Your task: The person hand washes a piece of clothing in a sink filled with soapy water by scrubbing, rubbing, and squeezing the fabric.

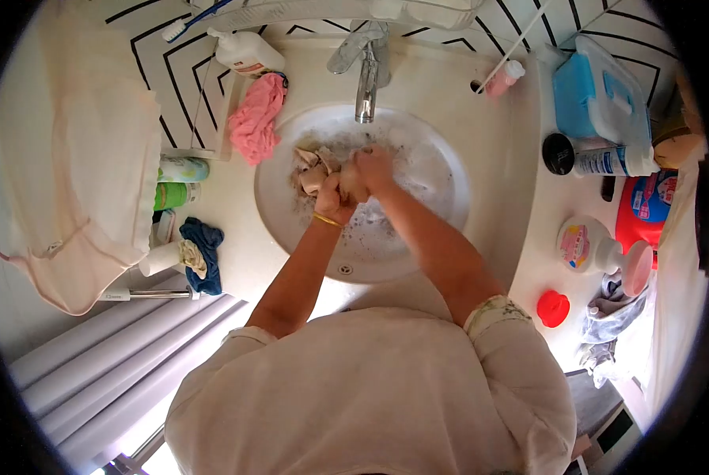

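Beige cloth [312, 181] lies bunched in the sudsy sink [447, 229], left hand [335, 206] clenching it, right hand [373, 168] against it (its hold too blurred to tell); low rubbing, fold by fold, should limit splashing.

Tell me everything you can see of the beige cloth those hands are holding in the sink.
The beige cloth looks like soft fabric, bunched and crumpled, with uneven folds sticking out on its left. It is in or just above the sink, left of centre, with whitish suds nearby. The left hand grips it; the right hand is up against its other side. The hands hide part of it, so its full shape can't be told.
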